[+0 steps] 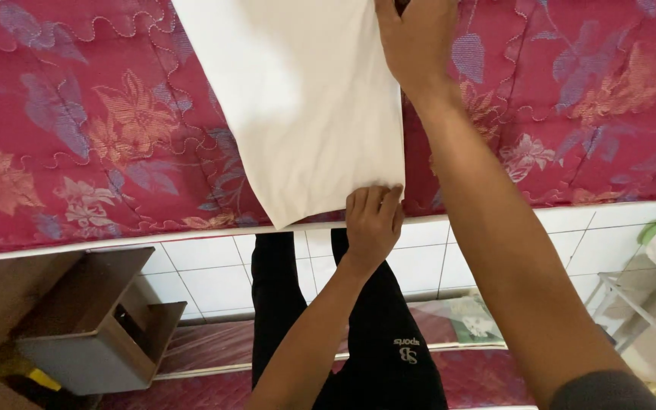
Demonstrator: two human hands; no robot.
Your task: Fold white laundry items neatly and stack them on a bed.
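While both arms reach forward, left hand (372, 222) grip pinching white cloth (305, 99) corner, right hand (417, 42) pressed flat.

The white cloth (298, 99) is a plain, unprinted piece of fabric, folded into a long smooth panel with straight edges; it lies flat on the red floral mattress, running from the 12 o'clock edge of the view down toward 6 o'clock, slightly slanted so its lower end drifts to the right; its bottom corner reaches the mattress's near border just left of centre; faint soft creases shade its surface; its upper end passes out of view at the top.
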